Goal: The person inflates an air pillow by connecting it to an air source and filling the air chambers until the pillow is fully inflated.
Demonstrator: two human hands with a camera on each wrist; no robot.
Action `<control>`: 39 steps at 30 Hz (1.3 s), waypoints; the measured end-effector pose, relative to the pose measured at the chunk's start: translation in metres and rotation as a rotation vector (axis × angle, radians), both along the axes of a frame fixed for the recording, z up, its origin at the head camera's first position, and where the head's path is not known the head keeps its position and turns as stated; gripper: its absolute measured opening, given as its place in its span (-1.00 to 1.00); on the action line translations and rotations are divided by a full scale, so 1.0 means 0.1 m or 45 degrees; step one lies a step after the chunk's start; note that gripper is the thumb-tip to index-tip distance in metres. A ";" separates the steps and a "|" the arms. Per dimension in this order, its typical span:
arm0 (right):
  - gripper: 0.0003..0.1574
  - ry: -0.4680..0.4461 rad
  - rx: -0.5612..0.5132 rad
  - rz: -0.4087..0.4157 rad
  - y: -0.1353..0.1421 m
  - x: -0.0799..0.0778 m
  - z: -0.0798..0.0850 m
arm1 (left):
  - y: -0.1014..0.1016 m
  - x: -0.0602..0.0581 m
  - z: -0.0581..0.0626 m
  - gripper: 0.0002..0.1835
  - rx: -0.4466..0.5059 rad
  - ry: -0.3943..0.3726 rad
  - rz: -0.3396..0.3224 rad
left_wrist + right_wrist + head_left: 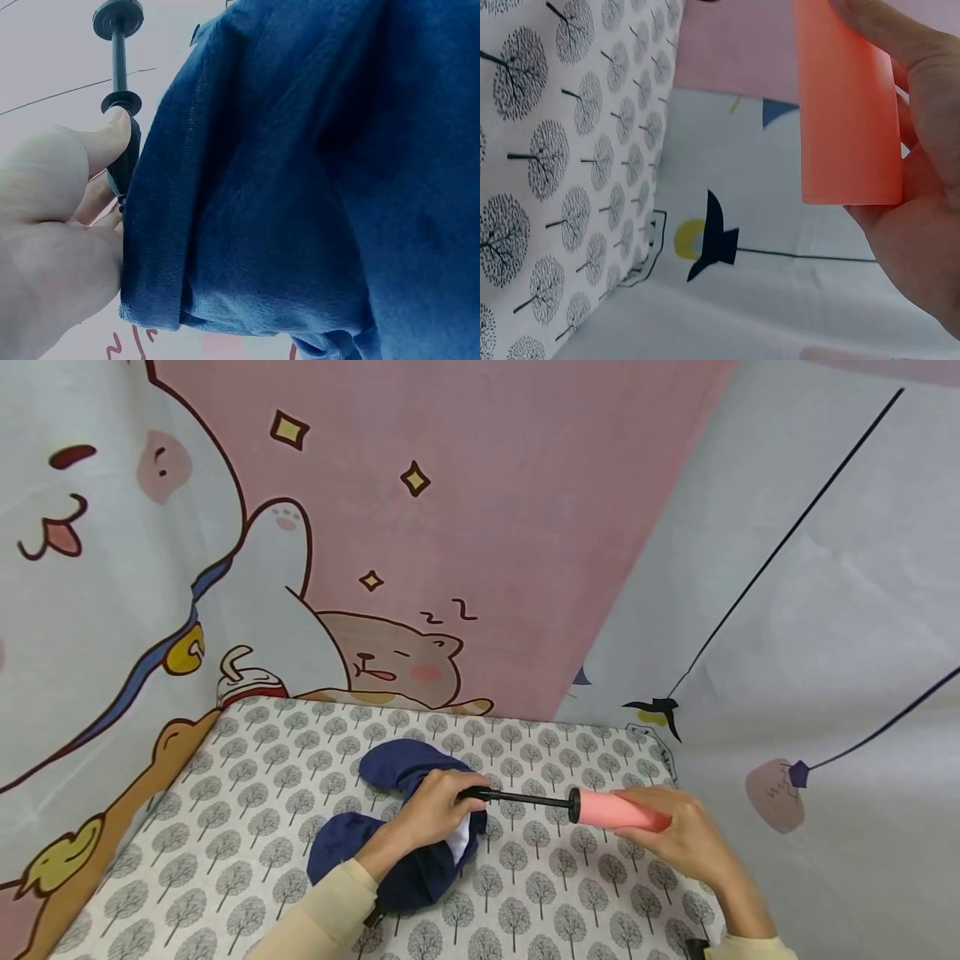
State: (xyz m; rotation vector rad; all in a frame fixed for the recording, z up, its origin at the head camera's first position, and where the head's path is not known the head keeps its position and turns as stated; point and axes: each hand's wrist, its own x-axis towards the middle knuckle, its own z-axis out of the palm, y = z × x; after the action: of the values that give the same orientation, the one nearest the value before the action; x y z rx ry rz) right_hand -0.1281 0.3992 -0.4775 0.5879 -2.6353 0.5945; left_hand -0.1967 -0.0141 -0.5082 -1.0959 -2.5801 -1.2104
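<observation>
- Pinching the black handle point(476, 792) now in the left hand point(433, 810), with thumb and fingers curled round it
- Gripping the coral tube point(611, 809) in the right hand point(678, 828), lifted clear of the tree-print cloth point(540, 893)
- Spotting black rod point(529, 798) between the two, joining handle to tube
- Down on the cloth, beneath the left hand, seeing a navy plush cushion point(423, 878), white at one edge

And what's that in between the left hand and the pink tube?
A thin black rod. In the head view it stretches from the black handle in the left hand to a black disc on the end of the pink tube.
</observation>
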 end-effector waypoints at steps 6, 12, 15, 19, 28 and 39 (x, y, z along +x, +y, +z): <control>-0.23 -0.010 0.016 -0.035 -0.16 -0.02 -0.06 | 0.04 0.03 -0.02 -0.66 -0.005 -0.002 -0.016; -0.26 0.045 -0.046 0.063 -0.53 -0.11 -0.20 | 0.09 0.04 -0.07 -0.67 0.006 0.073 -0.028; -0.26 0.097 -0.071 0.078 -0.69 -0.13 -0.23 | 0.08 0.01 -0.13 -0.70 0.058 0.152 -0.030; -0.28 0.171 -0.068 0.092 -0.86 -0.16 -0.22 | 0.06 -0.01 -0.19 -0.72 0.092 0.189 -0.039; -0.27 0.176 -0.020 0.121 -0.92 -0.18 -0.16 | 0.04 0.04 -0.04 -0.67 0.037 0.027 0.001; -0.24 0.070 0.001 0.155 -0.44 -0.12 -0.08 | 0.04 0.05 -0.02 -0.65 0.006 0.019 -0.046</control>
State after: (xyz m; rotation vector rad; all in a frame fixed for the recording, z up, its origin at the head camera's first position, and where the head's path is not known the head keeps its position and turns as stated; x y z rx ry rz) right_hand -0.1402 0.3556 -0.4855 0.7585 -2.5621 0.6037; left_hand -0.1919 -0.0105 -0.5099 -1.1506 -2.5564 -1.2102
